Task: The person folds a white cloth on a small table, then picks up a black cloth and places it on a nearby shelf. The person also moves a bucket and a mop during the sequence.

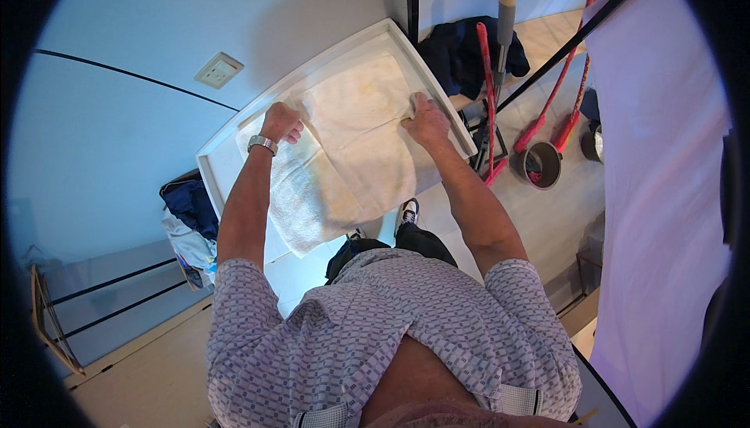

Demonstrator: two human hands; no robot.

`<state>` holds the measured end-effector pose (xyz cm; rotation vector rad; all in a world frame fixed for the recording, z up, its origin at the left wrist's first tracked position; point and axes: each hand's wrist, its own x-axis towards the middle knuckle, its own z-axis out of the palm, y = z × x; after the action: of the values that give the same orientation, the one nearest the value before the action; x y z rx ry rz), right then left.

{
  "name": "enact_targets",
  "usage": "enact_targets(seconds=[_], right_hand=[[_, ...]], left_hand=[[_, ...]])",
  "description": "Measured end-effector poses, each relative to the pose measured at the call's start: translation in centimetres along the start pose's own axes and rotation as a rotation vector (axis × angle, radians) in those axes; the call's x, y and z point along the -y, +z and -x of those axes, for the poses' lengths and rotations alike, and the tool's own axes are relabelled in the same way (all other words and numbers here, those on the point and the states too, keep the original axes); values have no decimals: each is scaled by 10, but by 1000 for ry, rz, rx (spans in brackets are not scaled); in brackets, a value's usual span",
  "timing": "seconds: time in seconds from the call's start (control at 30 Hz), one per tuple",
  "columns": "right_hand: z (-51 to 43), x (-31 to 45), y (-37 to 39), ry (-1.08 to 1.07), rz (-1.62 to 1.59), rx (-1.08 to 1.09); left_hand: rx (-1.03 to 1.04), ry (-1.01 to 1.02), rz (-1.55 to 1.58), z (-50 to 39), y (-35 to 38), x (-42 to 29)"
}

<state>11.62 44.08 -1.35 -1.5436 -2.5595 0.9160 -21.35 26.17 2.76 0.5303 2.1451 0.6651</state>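
A cream-white towel with faint yellowish stains lies on a white, raised-rim tabletop. One part of it is folded over another, and its near end hangs past the table's front edge. My left hand, with a metal-banded watch on the wrist, is curled with its fingers closed on the towel at the left of the fold. On the opposite side, my right hand pinches the towel's right edge between thumb and fingers. The fingertips of both hands are partly hidden.
A wall socket is left of the table. Folded clothes are stacked at lower left. To the right stand a grey-handled pole, red-handled brushes and a metal pot. Dark cloth lies behind; a pale curtain hangs at far right.
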Motion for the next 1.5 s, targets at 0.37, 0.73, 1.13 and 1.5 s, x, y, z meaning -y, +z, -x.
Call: enact_targets(seconds=[0.37,0.73,1.13,1.5], right_hand=[[0,-2,3,19,8,-20],[1,-2,8,4,0,-108],[-2,-5,10,-44,53,-158],[-2,-19,13,32,28,-173]], left_hand=[[-410,337,-380,2,58,17],[-208,945,-522,229,137,116],[-163,1000,-427,231,127,141],[-478,881,-543,128,91,113]])
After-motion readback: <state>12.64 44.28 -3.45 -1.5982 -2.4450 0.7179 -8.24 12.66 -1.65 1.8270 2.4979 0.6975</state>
